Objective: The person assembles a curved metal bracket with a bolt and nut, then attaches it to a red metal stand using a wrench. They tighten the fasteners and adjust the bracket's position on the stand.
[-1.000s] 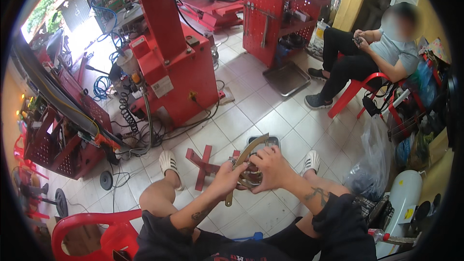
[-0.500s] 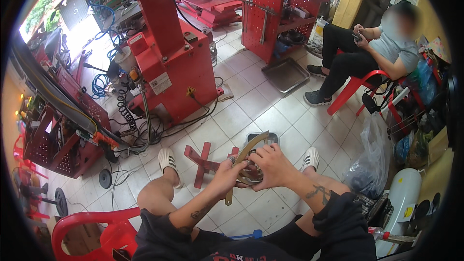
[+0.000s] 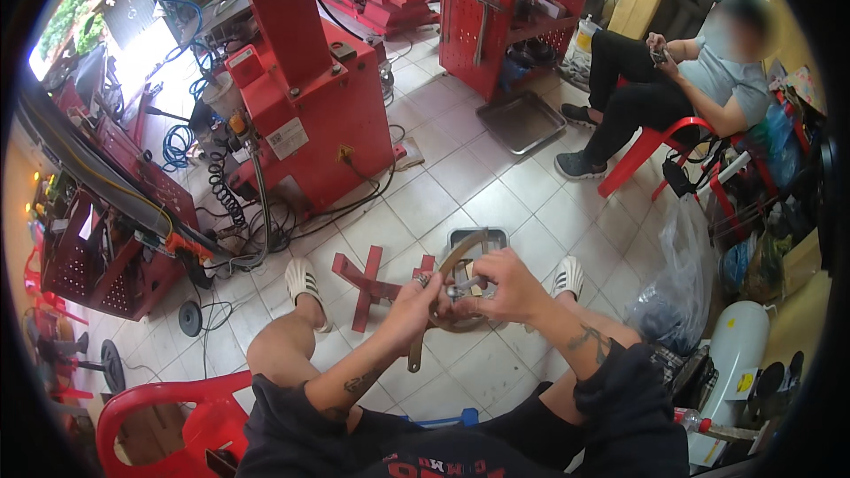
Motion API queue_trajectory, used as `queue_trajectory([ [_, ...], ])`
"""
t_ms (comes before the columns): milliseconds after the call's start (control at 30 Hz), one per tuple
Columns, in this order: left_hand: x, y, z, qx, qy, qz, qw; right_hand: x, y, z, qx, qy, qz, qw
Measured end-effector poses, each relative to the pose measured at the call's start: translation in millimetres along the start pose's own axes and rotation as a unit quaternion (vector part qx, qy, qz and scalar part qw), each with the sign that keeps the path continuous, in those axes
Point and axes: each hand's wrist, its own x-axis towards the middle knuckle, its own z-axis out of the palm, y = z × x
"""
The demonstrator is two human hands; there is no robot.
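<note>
My left hand (image 3: 414, 308) is closed around a curved, brass-coloured flat metal tool (image 3: 462, 248). One end of the tool arcs up past my fingers; its straight end points down below my hand. My right hand (image 3: 503, 290) pinches a small silver rod-shaped metal piece (image 3: 467, 285) against the inside of the curve. My fingers partly cover both pieces, so how they meet cannot be seen. Beneath and behind my hands sits a small metal tray (image 3: 502, 235) on the tiles, its contents mostly covered.
A red metal stand (image 3: 357, 288) lies left of my hands. A large red machine (image 3: 310, 115) stands ahead, with cables around its base. A wide tray (image 3: 522, 122) rests near a red tool cart (image 3: 474, 26). At right a person (image 3: 726, 80) sits beside a plastic bag (image 3: 677, 274).
My right hand has drawn back and turned, so the silver piece now shows between my hands. My left hand keeps its hold on the curved tool. The view has shifted slightly.
</note>
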Motion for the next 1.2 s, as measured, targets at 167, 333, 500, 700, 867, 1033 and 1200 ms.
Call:
queue_trajectory([
  [167, -8.9, 13.5, 3.3, -0.109, -0.003, -0.033, 0.994, -4.9, -6.7, 9.0, 0.028, 0.017, -0.127, 0.991],
  [333, -6.3, 15.5, -5.7, -0.211, -0.061, -0.133, 0.966, -8.9, -20.5, 13.3, 0.100, -0.075, -0.037, 0.991],
  [500, -3.1, 14.4, -13.6, -0.200, -0.091, -0.157, 0.963, -16.7, -30.2, 28.8, 0.257, -0.124, 0.058, 0.957],
  [700, -7.8, 11.9, -0.3, -0.140, 0.000, -0.153, 0.978, -25.3, -22.8, 41.4, 0.286, -0.152, 0.105, 0.940],
  [867, -4.8, 11.1, -1.2, -0.125, 0.014, -0.131, 0.983, -26.0, -28.8, 41.9, 0.333, -0.133, 0.135, 0.924],
  [1033, -5.0, 17.8, 8.1, -0.119, 0.029, -0.129, 0.984, -31.9, -23.7, 52.0, 0.376, -0.108, 0.157, 0.907],
  [1200, 1.8, 12.2, 3.2, -0.152, 0.004, -0.120, 0.981, -28.2, -16.3, 55.1, 0.358, -0.075, 0.148, 0.919],
])
